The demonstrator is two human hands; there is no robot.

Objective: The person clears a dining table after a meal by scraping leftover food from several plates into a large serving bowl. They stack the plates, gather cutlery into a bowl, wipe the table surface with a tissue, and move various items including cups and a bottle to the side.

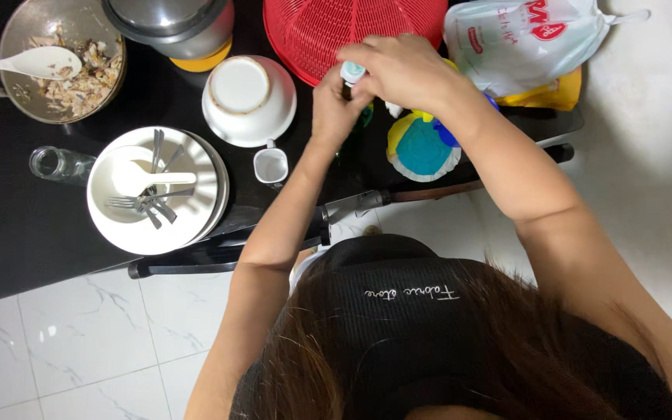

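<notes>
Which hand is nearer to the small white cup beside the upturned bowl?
The left. The left hand grips a bottle just up and to the right of the small white cup. The right hand sits farther off, on the bottle's cap.

Glossy white ceramic bowl [248, 99]; red plastic mesh cover [336, 31]; pan [60, 58] probably steel

Red slotted basket [328, 27], white bowl [248, 99], white plates [159, 190], black table [9, 225], white marbled floor tiles [79, 342].

Small bottle [354, 78], pale teal-white cap, seemingly dark green body, upright by the red basket's rim.
</notes>
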